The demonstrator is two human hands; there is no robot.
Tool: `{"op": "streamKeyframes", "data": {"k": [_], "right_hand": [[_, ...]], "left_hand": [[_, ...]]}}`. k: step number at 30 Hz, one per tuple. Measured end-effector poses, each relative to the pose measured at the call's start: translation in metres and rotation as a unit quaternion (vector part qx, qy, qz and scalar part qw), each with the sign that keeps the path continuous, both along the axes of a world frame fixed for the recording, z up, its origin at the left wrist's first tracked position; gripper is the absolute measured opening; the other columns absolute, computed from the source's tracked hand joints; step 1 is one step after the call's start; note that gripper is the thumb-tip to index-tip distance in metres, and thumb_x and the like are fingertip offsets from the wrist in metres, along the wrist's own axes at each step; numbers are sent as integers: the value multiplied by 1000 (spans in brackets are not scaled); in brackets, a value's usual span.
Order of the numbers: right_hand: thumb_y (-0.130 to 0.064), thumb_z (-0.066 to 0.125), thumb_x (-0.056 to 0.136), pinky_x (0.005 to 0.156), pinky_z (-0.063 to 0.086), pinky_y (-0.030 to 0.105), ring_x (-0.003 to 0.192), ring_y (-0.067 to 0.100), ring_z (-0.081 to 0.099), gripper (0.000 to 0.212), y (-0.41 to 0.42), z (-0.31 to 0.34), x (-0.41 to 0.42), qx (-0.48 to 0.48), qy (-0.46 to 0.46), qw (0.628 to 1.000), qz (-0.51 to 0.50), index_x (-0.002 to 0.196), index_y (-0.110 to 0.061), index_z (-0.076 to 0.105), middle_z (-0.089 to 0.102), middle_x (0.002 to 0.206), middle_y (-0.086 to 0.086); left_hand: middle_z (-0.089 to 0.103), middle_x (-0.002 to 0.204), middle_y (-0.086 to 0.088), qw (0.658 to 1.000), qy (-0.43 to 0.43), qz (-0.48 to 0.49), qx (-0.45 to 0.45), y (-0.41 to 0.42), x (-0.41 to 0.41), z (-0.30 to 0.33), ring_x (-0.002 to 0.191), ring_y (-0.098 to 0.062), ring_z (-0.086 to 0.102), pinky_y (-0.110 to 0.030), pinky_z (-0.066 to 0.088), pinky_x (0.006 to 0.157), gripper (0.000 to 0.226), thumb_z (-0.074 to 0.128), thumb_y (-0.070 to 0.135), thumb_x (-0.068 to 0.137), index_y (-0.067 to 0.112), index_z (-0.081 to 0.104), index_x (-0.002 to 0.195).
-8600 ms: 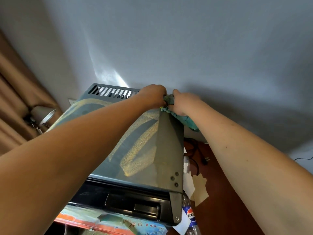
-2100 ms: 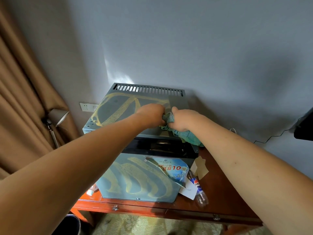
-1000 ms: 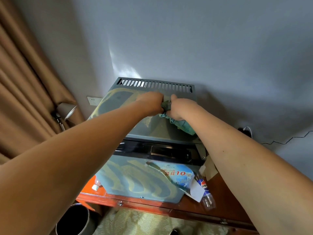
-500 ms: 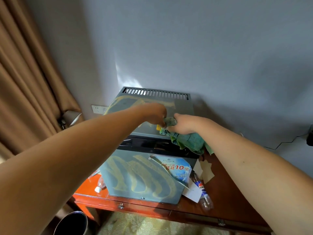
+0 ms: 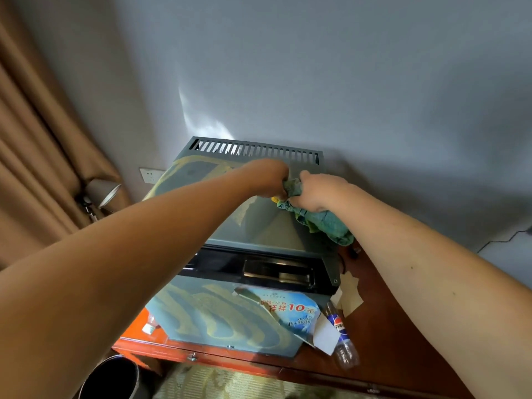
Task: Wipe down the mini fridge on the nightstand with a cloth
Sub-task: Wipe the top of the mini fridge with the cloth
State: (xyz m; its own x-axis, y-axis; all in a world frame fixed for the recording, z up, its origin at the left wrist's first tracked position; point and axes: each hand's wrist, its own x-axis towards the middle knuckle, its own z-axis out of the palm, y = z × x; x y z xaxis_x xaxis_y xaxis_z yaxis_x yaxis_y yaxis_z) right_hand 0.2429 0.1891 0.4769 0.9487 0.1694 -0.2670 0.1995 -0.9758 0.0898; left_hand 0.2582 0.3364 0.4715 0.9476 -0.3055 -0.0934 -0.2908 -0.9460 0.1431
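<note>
Head view. Mini fridge, grey, dust-streaked, stood at centre frame on red-brown bench. Left hand and right hand, both curled, gripped teal cloth on the fridge top, right of centre. Forearms hid much of the top. Plastic bottle lay lower right beside the fridge; curtain and lamp at left; dark bin lower left.
</note>
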Motion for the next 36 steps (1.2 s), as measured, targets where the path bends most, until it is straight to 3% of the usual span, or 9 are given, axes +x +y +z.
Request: {"op": "streamKeyframes", "data": {"k": [5,9,13,18,23,24,26,28,36], "right_hand": [[-51,52,95,59,45,32,75,25,63,75,-3,-5,56,5,-2,1000,-6,152,-13,23,64,91,9],[-43,51,96,85,52,38,105,34,61,85,-2,-14,100,-5,-1,1000,-9,161,-17,3,56,138,16],[-44,52,94,81,53,41,98,35,63,79,7,-14,123,-6,-20,1000,-14,157,-17,13,56,98,11],[-45,49,94,74,51,37,89,33,61,70,6,-17,118,20,-41,999,-26,151,-18,20,59,97,10],[-45,46,100,69,42,38,115,27,56,85,5,-17,87,30,-13,999,-18,161,-20,-8,49,147,19],[-46,46,99,72,44,38,113,29,59,87,6,-16,78,31,-8,999,-17,160,-20,-11,51,145,19],[-46,47,99,74,51,37,94,33,64,86,8,-14,57,36,-4,999,-24,160,-21,-9,63,116,16],[-44,48,99,64,48,35,79,29,63,81,11,-10,34,37,-3,999,-25,159,-23,-2,62,94,9],[-30,50,94,58,48,33,77,29,66,85,31,-8,-6,-7,13,1000,13,158,-25,-6,56,84,9]], "left_hand": [[69,104,-6,1000,-7,22,-16,-5,50,-4,92,-25,63,-32,47,72,39,77,38,86,11,68,113],[66,97,-5,999,-11,35,-8,-9,85,-4,88,-25,60,-31,41,68,35,77,35,87,11,66,110],[68,109,-7,999,-27,47,-2,-9,108,-3,94,-26,59,-32,42,73,40,79,34,86,12,66,117],[68,112,-6,997,-47,53,7,-8,104,-4,101,-27,63,-33,45,74,40,74,34,88,14,63,121],[66,93,-4,997,-61,42,39,-6,70,-5,89,-26,65,-33,48,67,24,72,34,88,15,63,100],[66,92,-4,997,-61,40,40,-4,61,-5,88,-26,65,-34,51,68,24,72,34,89,15,63,99],[66,91,-2,997,-63,38,30,0,43,-7,86,-23,65,-35,56,74,24,73,36,89,16,64,100],[66,88,-1,998,-58,33,19,5,26,-9,83,-20,64,-35,57,73,26,73,37,89,15,65,100],[65,90,-2,999,-43,29,7,29,-11,-12,85,-24,65,-40,59,78,34,74,45,86,16,62,101]]}}
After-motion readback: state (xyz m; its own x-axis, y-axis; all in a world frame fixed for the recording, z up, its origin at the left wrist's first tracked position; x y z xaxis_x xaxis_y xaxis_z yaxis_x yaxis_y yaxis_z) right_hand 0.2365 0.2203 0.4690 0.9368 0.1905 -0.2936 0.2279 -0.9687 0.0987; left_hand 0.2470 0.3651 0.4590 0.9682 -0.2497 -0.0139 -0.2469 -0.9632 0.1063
